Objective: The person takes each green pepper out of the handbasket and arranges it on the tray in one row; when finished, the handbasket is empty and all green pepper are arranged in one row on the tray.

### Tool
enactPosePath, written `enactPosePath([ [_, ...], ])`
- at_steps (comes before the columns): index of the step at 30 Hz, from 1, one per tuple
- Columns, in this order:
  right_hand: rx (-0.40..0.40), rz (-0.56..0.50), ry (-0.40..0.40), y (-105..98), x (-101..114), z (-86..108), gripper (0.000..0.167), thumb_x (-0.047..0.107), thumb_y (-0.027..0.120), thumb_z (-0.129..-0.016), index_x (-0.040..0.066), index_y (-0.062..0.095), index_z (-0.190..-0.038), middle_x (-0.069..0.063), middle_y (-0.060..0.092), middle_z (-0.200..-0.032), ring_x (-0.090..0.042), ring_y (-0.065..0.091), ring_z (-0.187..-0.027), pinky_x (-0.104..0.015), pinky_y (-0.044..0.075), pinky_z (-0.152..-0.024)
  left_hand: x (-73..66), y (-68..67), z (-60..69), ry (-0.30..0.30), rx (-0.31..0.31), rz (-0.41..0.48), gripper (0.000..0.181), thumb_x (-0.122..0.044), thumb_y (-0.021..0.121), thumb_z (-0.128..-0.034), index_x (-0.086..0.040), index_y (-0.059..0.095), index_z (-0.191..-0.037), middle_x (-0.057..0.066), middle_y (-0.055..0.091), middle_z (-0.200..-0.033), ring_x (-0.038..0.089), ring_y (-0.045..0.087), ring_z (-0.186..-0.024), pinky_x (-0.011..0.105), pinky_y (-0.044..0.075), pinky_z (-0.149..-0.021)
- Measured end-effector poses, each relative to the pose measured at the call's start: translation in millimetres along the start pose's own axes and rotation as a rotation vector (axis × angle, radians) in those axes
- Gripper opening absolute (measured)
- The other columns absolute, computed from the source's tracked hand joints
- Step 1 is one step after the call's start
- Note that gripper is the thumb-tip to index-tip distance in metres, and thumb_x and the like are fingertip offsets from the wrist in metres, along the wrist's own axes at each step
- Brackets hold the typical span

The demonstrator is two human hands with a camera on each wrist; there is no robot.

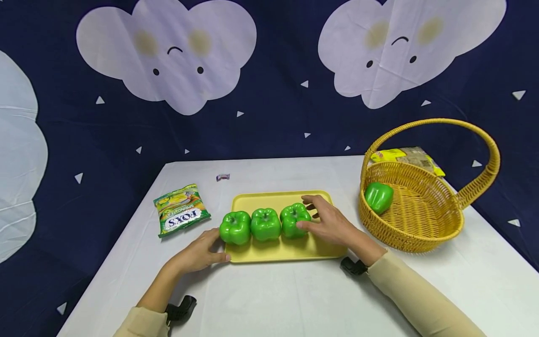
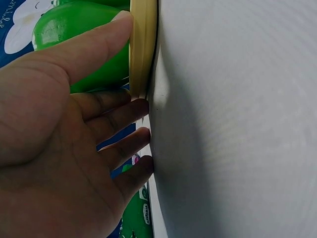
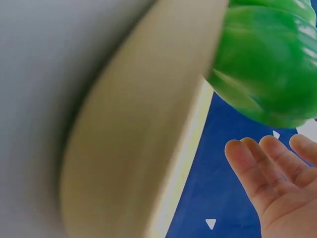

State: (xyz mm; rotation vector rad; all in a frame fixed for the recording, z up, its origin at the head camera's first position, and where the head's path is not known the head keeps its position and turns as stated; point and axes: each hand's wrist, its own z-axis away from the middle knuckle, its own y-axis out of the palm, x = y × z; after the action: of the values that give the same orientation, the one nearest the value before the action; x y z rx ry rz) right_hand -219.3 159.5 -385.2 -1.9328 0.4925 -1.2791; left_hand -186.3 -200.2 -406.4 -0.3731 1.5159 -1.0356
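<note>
Three green bell peppers stand in a row on a yellow tray (image 1: 290,252): a left one (image 1: 235,228), a middle one (image 1: 265,225) and a right one (image 1: 295,220). My left hand (image 1: 201,252) is at the tray's near left corner, its thumb (image 2: 106,39) against the rim and the other fingers loosely extended beside the left pepper. Around the right side of the right pepper, my right hand (image 1: 330,222) spreads its thumb and fingers. In the right wrist view those fingers (image 3: 247,171) are apart from the pepper (image 3: 267,59); the thumb's contact is unclear.
A wicker basket (image 1: 452,224) with a tall handle stands at the right, one green bell pepper (image 1: 379,197) inside. Behind it lies a yellow packet (image 1: 410,157). Left of the tray is a green Fox's candy bag (image 1: 181,209); a small wrapped candy (image 1: 222,177) lies farther back.
</note>
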Motion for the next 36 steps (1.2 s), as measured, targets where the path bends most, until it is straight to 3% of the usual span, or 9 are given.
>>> enactPosePath([
  [14, -0.123, 0.002, -0.146, -37.2, -6.1, 6.3, 0.062, 0.027, 0.07, -0.085, 0.004, 0.042, -0.136, -0.018, 0.054, -0.126, -0.031, 0.058, -0.11, -0.043, 0.053, -0.088, -1.7, -1.3, 0.3, -0.012, 0.003, 0.003, 0.076, -0.034, 0.073, -0.0793, -0.007, 0.039, -0.142, 0.022, 0.039, -0.146, 0.043, 0.03, -0.137, 0.061, 0.021, -0.114],
  [26, -0.18, 0.04, -0.096, -79.0, -19.0, 16.8, 0.058, 0.026, 0.064, -0.09, 0.003, 0.041, -0.137, -0.018, 0.052, -0.129, -0.031, 0.053, -0.115, -0.046, 0.051, -0.09, -2.4, -1.7, 1.2, -0.019, 0.004, 0.003, 0.078, -0.035, 0.073, -0.0792, -0.008, 0.037, -0.144, 0.021, 0.037, -0.148, 0.043, 0.029, -0.138, 0.061, 0.021, -0.114],
  [33, -0.181, 0.02, -0.034, -98.0, -26.1, 21.4, 0.058, 0.028, 0.061, -0.092, 0.004, 0.038, -0.139, -0.018, 0.051, -0.13, -0.032, 0.052, -0.115, -0.027, 0.048, -0.088, -3.3, -1.8, 1.1, -0.023, 0.006, 0.013, 0.078, -0.033, 0.073, -0.0793, -0.009, 0.037, -0.144, 0.021, 0.036, -0.148, 0.043, 0.029, -0.138, 0.062, 0.021, -0.113],
  [36, -0.181, 0.04, 0.011, -104.7, -28.8, 23.3, 0.059, 0.032, 0.059, -0.092, 0.005, 0.038, -0.14, -0.018, 0.052, -0.13, -0.033, 0.053, -0.114, -0.033, 0.048, -0.089, -2.8, -1.1, 1.4, -0.016, 0.007, 0.014, 0.077, -0.033, 0.073, -0.0795, -0.008, 0.037, -0.144, 0.021, 0.037, -0.148, 0.043, 0.029, -0.138, 0.062, 0.021, -0.113],
])
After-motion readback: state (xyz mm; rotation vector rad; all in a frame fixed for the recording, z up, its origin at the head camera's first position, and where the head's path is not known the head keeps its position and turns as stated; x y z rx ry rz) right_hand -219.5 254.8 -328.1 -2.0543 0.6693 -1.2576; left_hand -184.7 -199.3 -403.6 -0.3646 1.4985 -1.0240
